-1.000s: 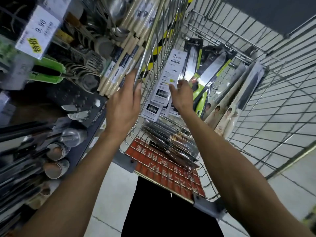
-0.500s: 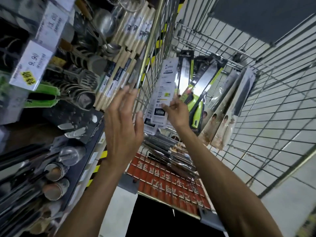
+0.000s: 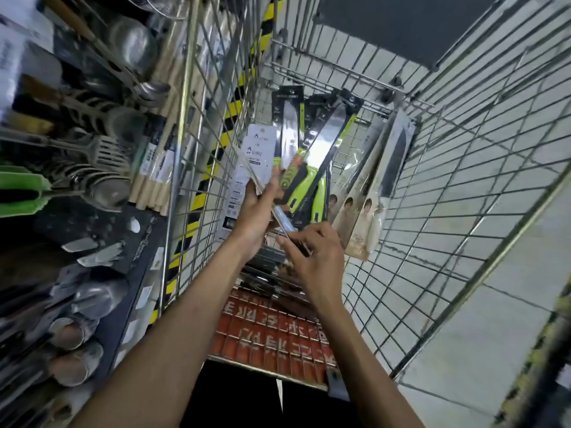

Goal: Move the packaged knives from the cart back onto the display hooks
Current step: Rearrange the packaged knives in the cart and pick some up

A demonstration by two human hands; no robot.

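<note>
White-carded packaged knives (image 3: 258,156) stand near-upright inside the wire shopping cart (image 3: 448,193), long axis top-left to bottom-right, card tops up. Left hand (image 3: 258,211) grips the stack; right hand (image 3: 312,251) pinches its lower end. Green-handled knife packs (image 3: 304,177) lean behind. Grey tiled floor (image 3: 482,335); utensil display shelf (image 3: 92,149) at left.

- Pale tiled floor (image 3: 482,344) fills the lower right of the frame, its joints showing as thin dark lines.
- A dark grey panel (image 3: 401,23) sits at the top right.
- Yellow-and-black hazard stripe (image 3: 197,208) runs down the centre left.
- A display rack (image 3: 92,230) of steel ladles and slotted turners covers the left side, blurred.
</note>
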